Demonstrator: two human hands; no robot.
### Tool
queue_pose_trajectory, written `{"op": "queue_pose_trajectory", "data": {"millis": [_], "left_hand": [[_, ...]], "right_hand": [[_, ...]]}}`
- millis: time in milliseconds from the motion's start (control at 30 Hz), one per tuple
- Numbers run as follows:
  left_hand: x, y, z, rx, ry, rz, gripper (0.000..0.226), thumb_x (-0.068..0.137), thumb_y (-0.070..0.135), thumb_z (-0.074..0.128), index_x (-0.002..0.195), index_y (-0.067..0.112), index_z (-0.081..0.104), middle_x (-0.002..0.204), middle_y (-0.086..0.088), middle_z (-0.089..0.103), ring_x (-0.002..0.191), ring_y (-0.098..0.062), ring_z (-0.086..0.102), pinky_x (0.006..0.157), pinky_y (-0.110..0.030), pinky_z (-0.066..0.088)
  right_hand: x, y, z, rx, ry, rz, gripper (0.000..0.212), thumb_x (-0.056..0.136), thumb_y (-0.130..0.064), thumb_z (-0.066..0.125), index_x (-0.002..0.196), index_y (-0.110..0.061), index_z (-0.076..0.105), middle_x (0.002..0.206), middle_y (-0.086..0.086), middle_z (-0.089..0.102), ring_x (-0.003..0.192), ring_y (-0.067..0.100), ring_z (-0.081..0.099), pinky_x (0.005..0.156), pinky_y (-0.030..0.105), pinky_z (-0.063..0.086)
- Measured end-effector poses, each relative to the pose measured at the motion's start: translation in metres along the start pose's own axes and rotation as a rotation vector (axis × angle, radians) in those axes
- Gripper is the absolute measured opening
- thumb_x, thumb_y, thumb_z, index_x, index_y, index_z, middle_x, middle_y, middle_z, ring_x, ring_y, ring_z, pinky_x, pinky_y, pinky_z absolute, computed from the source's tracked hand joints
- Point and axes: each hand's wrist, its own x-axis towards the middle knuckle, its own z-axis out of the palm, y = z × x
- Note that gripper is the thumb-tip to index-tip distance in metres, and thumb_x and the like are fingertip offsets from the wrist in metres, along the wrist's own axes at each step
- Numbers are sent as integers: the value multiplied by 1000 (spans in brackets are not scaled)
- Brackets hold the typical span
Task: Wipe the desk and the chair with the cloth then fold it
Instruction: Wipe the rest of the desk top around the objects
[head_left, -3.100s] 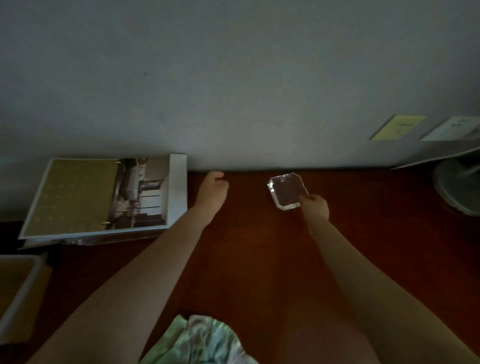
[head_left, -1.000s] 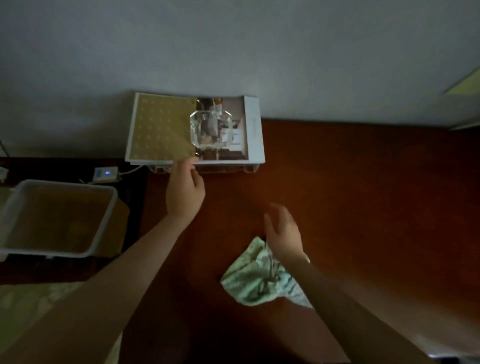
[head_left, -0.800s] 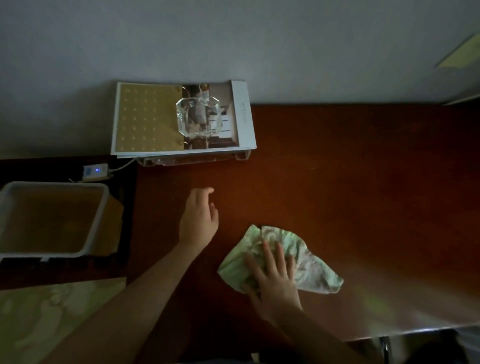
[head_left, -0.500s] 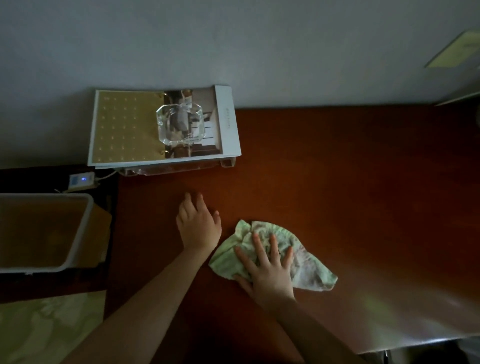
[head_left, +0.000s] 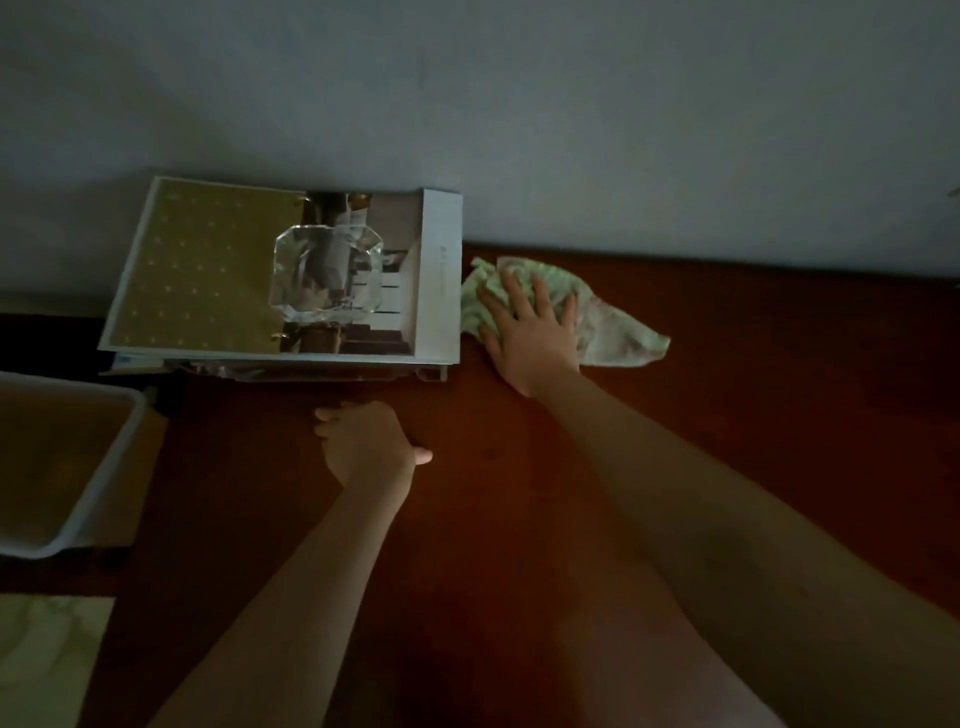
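One binder (head_left: 208, 270) abuts the cloth (head_left: 618, 332) under the flat right hand (head_left: 530, 338); left hand (head_left: 363, 441) clenched.

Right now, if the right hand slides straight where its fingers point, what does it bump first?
Probably the wall behind the desk; the right hand, flat on the cloth, looks set to pass beside the binder.
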Motion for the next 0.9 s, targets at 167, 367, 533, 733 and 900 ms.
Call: {"op": "queue_pose_trajectory", "data": {"millis": [167,367,533,733,900], "left_hand": [[3,-5,3,-37,28,-24,93,55,55,81,127,5,47,150,-25,26,124,-36,47,81,-39,54],[-12,-3,-5,-87,30,-30,110,61,49,81,144,3,25,154,-24,13,136,-38,30,94,-44,47],[-18,4,-12,-92,-16,-19,113,67,45,79,148,2,13,154,-26,4,139,-39,23,101,-45,41],[-29,-7,-12,-145,10,17,118,69,51,76,150,3,5,156,-22,6,139,-37,26,100,-45,42],[-38,-14,-1,-186,62,80,91,86,53,58,151,10,11,156,-20,8,138,-37,27,104,-46,38]], "right_hand": [[45,4,-9,54,-13,6,55,97,-54,18,149,-39,9,159,-3,-3,145,31,-7,109,63,-5],[8,12,-8,108,-102,-17,55,96,-57,18,148,-43,5,159,-2,-7,144,34,-10,108,67,-6],[-105,31,15,91,-102,-74,54,95,-60,16,146,-46,3,159,0,-10,144,36,-10,107,68,-5],[-244,47,56,21,-103,-217,51,92,-58,27,142,-45,29,157,6,18,139,42,19,100,72,19],[-282,37,69,-4,-104,-420,49,87,-61,35,134,-49,38,154,-1,28,138,39,22,97,74,21]]}}
